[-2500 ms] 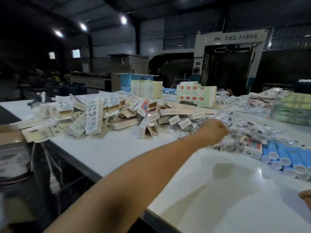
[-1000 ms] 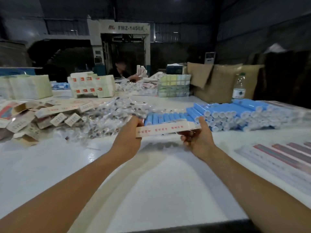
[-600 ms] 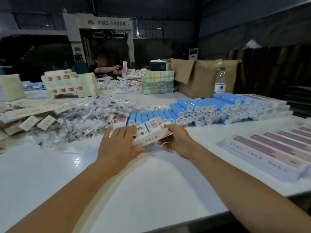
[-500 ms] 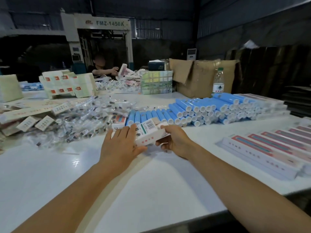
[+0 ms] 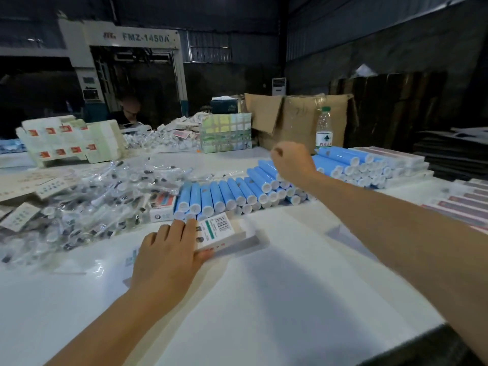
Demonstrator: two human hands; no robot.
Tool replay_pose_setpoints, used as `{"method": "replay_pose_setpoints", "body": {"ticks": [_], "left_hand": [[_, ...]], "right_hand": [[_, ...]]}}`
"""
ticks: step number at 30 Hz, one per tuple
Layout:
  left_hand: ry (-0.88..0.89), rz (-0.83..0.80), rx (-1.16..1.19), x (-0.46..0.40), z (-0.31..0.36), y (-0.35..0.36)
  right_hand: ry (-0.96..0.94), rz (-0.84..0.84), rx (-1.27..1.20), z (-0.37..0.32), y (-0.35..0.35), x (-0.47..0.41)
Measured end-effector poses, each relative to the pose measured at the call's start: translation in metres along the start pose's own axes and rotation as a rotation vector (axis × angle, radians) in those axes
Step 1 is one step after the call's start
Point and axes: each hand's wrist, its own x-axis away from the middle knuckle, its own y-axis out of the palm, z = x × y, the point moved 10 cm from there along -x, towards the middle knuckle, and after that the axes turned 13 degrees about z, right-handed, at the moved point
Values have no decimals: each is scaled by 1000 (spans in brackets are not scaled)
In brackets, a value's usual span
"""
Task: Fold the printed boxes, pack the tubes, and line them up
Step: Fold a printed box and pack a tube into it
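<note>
A white printed box [image 5: 224,229] with a barcode lies on the white table [image 5: 264,299], its open end toward the right. My left hand [image 5: 169,254] rests on its left part, fingers over the top and thumb against the near side. My right hand [image 5: 293,165] hovers above the row of blue tubes [image 5: 224,196] with white caps, fingers curled in, nothing visible in it. More blue tubes [image 5: 351,165] are piled further right.
A heap of clear-wrapped small items [image 5: 87,202] lies to the left, with flat box blanks [image 5: 71,141] behind. Packed boxes [image 5: 464,202] line the right edge. A water bottle [image 5: 324,128], a cardboard carton [image 5: 295,120] and a seated person [image 5: 129,109] are at the back.
My right hand let go of the box and rose toward the blue tubes. The box came down onto the table under my left hand.
</note>
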Motion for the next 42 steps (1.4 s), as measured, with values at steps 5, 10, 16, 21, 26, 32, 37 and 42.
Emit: {"method": "replay_pose_setpoints", "body": {"ticks": [5, 10, 16, 21, 26, 32, 37, 42], "left_hand": [[72, 195, 59, -1, 10, -5], [105, 134, 0, -5, 12, 9], [121, 123, -12, -8, 11, 10], [120, 47, 16, -7, 12, 14], [10, -138, 17, -10, 3, 20], [47, 38, 57, -7, 4, 6], [-9, -11, 53, -5, -2, 14], [-23, 13, 25, -1, -4, 13]], "right_hand": [[-48, 5, 576, 68, -6, -77], [204, -132, 799, 141, 5, -95], [253, -257, 922, 155, 14, -102], [254, -282, 856, 170, 8, -105], [224, -205, 800, 162, -6, -106], [77, 66, 444, 82, -46, -104], [130, 108, -353, 14, -52, -34], [416, 55, -865, -4, -28, 65]]}}
